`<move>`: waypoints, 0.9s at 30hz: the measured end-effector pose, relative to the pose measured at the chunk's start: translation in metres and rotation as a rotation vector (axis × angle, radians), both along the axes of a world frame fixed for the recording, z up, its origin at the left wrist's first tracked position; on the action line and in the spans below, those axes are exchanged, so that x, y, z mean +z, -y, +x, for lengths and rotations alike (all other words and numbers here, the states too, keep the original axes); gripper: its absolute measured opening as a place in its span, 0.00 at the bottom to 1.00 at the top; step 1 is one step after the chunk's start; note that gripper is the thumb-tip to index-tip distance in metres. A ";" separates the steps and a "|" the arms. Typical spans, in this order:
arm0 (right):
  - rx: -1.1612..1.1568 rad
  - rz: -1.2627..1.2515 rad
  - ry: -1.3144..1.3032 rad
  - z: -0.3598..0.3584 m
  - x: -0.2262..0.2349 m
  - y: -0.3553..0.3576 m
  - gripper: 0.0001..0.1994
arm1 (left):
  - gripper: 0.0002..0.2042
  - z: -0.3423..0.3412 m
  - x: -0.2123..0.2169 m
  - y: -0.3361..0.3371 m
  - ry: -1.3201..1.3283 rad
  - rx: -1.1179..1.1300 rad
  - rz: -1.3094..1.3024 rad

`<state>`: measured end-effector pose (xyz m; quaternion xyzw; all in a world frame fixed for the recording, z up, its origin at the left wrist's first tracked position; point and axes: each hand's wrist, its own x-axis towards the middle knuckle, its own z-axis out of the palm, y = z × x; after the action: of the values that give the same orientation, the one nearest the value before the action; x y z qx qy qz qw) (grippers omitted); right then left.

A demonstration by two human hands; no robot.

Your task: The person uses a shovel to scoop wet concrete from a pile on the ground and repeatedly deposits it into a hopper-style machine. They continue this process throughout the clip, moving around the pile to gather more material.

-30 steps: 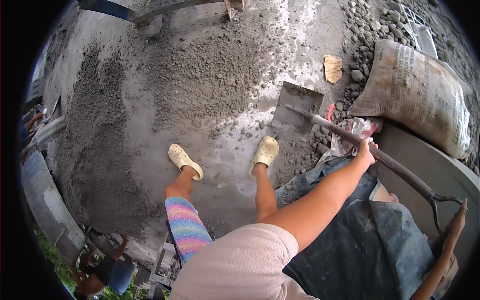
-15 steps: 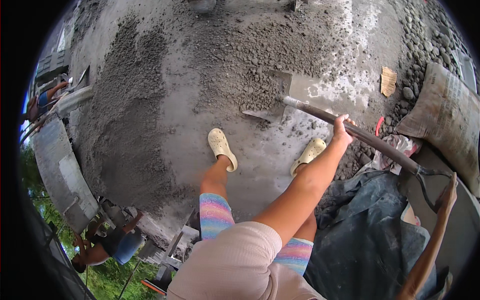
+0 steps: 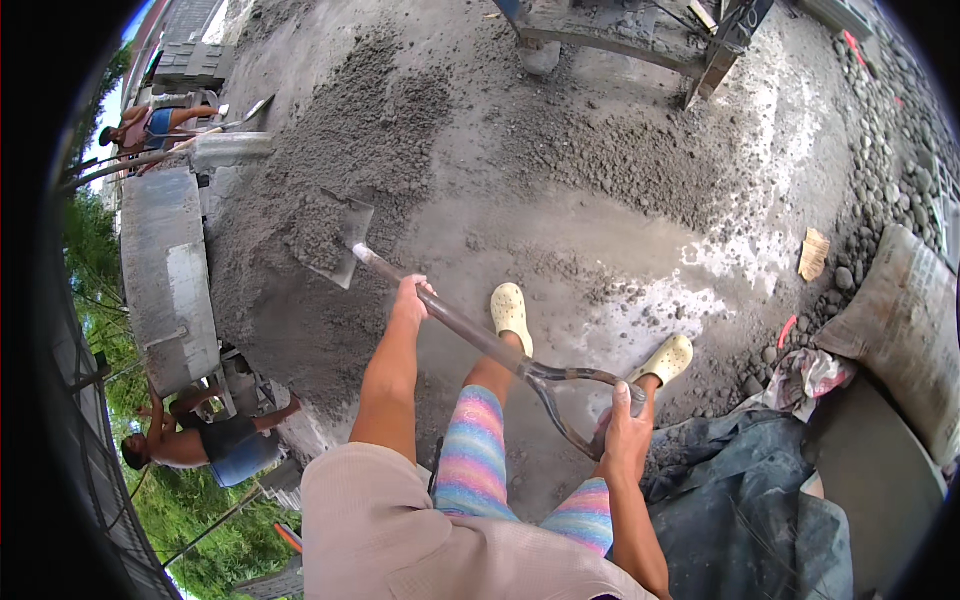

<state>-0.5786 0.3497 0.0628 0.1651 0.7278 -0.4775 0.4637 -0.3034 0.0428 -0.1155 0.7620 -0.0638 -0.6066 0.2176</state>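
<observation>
A long-handled shovel [image 3: 468, 328] slants across in front of me, its blade toward the far left. My left hand [image 3: 412, 298] is closed around the shaft partway down. My right hand [image 3: 625, 440] grips the D-shaped handle near my right leg. Grey, damp-looking gravelly mix [image 3: 318, 232] covers much of the blade [image 3: 357, 222], which lies at the side of a broad grey pile [image 3: 270, 270]. I cannot tell whether the blade rests on the pile or hovers just above it.
At the far side stands a metal-framed stand [image 3: 620, 45]. Rounded stones [image 3: 900, 170], a full sack [image 3: 900, 335] and dark sheeting [image 3: 735, 490] lie along the right. Two people are at the left, one near [image 3: 215, 440], one farther off [image 3: 150, 128], beside a concrete slab [image 3: 165, 270].
The shovel has swung from the right to the left with both hands on it, carrying grey mix from the middle patch to the left pile. My view has shifted too.
</observation>
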 end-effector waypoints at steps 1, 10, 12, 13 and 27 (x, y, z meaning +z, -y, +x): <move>-0.008 -0.015 -0.024 -0.009 0.001 -0.008 0.18 | 0.10 -0.007 -0.007 -0.011 0.022 0.031 0.033; -0.297 0.388 -0.550 -0.157 0.084 -0.306 0.14 | 0.09 -0.334 -0.059 -0.365 -0.408 -0.081 0.431; -0.448 0.566 -0.662 -0.194 0.128 -0.350 0.15 | 0.07 -0.428 -0.035 -0.447 -0.560 -0.145 0.541; -0.522 0.653 -0.681 -0.211 0.147 -0.379 0.16 | 0.08 -0.468 -0.032 -0.479 -0.601 -0.161 0.626; -0.287 0.727 -0.694 -0.443 0.097 -0.390 0.13 | 0.09 -0.677 -0.088 -0.504 -0.699 0.099 0.505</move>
<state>-1.0216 0.7398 0.1597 0.2457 0.9274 -0.2794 0.0380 -0.9803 0.5471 -0.2032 0.5421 0.2009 -0.8136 0.0614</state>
